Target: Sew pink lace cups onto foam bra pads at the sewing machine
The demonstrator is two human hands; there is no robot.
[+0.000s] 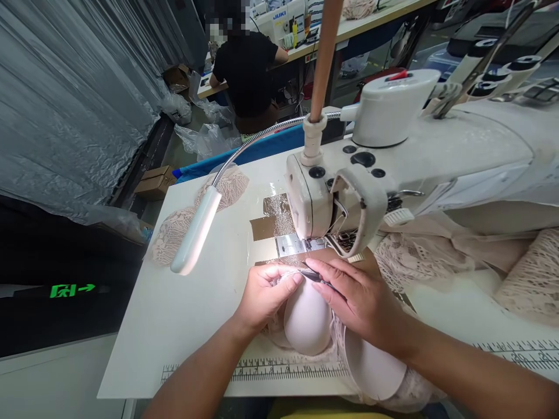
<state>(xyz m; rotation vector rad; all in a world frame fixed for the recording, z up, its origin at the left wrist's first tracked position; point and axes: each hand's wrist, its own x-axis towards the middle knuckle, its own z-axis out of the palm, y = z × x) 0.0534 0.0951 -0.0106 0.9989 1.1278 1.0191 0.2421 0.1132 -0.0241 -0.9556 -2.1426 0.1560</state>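
A pale pink padded bra cup (308,317) with lace trim lies on the white sewing table (183,314), just in front of the needle area of a white sewing machine (345,198). My left hand (264,294) is closed on the cup's upper left edge, fingers curled over the lace. My right hand (358,294) presses flat on the cup's right side, and its fingers pinch a small dark tool (315,276) at the top edge. A second cup (373,366) sits under my right wrist.
A gooseneck lamp (194,230) hangs over the table's left part. Lace pieces (174,230) lie at the far left, more lace fabric (530,279) on the right. A ruler strip (279,369) runs along the front edge. Another person in black (251,73) sits at a far table.
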